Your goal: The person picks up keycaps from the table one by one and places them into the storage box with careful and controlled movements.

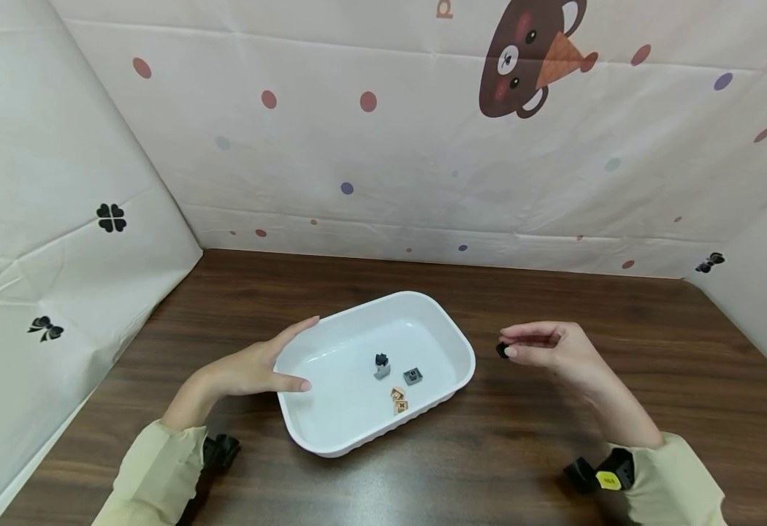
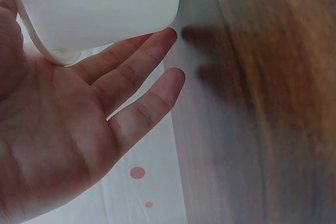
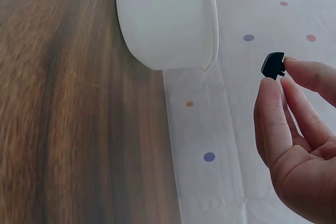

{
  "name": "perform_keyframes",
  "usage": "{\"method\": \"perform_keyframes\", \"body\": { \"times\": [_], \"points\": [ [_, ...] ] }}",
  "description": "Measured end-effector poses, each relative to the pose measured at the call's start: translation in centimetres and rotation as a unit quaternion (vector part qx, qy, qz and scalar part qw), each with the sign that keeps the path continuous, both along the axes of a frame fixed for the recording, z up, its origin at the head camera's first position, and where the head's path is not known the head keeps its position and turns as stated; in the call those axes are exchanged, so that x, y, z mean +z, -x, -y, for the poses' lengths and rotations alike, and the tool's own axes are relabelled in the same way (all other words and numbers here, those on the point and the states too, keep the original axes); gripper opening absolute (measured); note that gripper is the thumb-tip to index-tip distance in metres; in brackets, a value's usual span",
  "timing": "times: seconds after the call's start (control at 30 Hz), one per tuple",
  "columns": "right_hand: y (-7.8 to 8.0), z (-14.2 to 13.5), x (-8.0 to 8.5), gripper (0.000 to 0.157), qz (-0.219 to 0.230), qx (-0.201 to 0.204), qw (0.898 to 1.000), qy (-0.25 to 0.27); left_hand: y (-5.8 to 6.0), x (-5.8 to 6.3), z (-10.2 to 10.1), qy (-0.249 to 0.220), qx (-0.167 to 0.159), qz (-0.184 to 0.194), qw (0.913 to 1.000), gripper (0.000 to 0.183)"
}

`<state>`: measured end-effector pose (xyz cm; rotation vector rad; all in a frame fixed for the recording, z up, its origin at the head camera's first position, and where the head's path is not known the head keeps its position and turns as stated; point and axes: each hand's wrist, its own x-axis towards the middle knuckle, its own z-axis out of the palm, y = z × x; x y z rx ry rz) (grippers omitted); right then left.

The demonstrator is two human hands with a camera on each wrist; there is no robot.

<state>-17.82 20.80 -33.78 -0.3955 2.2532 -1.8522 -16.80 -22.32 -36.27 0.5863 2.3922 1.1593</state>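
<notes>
A white plastic tray [image 1: 331, 431] stands on the wooden table. My left hand [image 1: 252, 369] holds its left end, thumb over the rim on the inside and the other fingers outside; in the left wrist view these fingers reach along the tray's underside. My right hand [image 1: 564, 358], to the right of the tray and apart from it, pinches a small black keycap [image 3: 273, 65] between thumb and fingertips. Inside the tray lie a small black piece [image 1: 381, 359], a light grey piece [image 1: 382, 372], a darker grey keycap [image 1: 413, 376] and tan keycaps [image 1: 400, 406].
The dark wooden table [image 1: 489, 467] runs back to a white cloth wall [image 1: 410, 146] with coloured dots and a printed bear. Another white cloth wall [image 1: 42, 241] rises on the left. Black straps [image 1: 613, 467] with cameras sit on the wrists.
</notes>
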Motion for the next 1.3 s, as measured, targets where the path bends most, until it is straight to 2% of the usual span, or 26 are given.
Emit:
{"method": "perform_keyframes", "body": {
  "times": [0.43,0.77,1.0,1.3],
  "points": [
    [0.3,1.1,0.3,0.018,-0.003,-0.005,0.999,-0.031,0.1,-0.1,0.0,-0.001,0.003,0.003,1.0000,0.092],
    [0.6,2.4,0.3,0.020,-0.007,0.002,1.000,-0.021,0.1,-0.1,0.0,0.004,0.004,0.000,1.0000,0.092],
    [0.7,3.3,0.3,0.016,-0.010,0.013,1.000,-0.025,0.1,-0.1,0.0,0.000,0.002,0.000,1.0000,0.092],
    [0.8,4.4,-0.1,0.026,0.004,0.025,1.000,-0.017,0.1,-0.1,0.0,-0.004,0.004,0.003,1.0000,0.092]
  ]
}}
